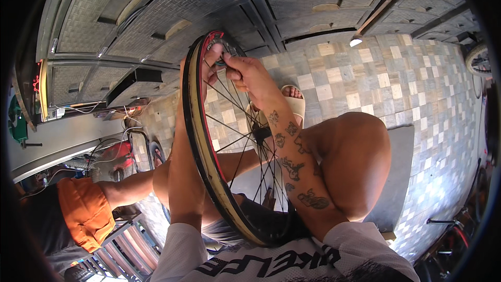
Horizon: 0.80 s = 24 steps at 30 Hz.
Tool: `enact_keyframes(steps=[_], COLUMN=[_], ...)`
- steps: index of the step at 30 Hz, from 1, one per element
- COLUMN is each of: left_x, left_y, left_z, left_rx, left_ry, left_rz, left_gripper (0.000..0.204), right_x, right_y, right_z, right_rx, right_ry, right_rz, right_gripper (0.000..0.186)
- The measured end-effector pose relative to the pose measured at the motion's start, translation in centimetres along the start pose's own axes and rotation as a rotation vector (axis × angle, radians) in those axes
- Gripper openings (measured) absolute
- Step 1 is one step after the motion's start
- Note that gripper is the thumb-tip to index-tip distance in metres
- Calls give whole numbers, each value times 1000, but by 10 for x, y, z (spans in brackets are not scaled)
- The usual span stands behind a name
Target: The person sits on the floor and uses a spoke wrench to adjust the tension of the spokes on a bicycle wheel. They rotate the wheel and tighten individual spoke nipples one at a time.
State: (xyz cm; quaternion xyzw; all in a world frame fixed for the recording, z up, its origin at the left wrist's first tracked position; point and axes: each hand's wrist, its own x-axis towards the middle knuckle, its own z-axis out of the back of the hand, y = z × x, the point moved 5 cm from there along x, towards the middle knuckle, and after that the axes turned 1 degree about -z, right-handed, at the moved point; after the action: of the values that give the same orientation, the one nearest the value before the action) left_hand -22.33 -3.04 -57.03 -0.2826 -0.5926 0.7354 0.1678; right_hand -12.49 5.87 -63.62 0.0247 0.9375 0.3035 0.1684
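A bicycle wheel [196,120] with a black and tan tyre, a red rim side and black spokes stands on edge in front of me, its lower part against my lap. From the left side, my left hand [213,58] grips the far end of the rim; the tyre hides part of it. Between the spokes at that same end, my right hand [247,72] is closed in a pinch. Something small and dark shows at its fingertips, too small to name. The black hub [260,133] sits beside my right forearm.
Grey metal drawers [308,5] line the far side. Another person's leg and orange shorts [86,211] are close on my left, near a red and grey machine [116,159]. A grey mat [399,172] lies right of my knee. Another wheel [477,60] stands far right.
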Motion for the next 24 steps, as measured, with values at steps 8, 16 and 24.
enact_keyframes(steps=[8,16,24], left_x=[0,-3,0], left_y=[2,-2,-3], left_z=[4,-2,1], left_rx=[118,37,219], left_ry=[-18,-25,-45], left_rz=[-5,-16,-83], left_gripper=[22,22,29], right_x=[-1,-2,-1], right_y=[-1,3,1], right_z=[-2,0,1], right_rx=[16,7,50], right_ry=[-64,-35,-50], right_rz=[4,0,-3], right_gripper=[35,36,35])
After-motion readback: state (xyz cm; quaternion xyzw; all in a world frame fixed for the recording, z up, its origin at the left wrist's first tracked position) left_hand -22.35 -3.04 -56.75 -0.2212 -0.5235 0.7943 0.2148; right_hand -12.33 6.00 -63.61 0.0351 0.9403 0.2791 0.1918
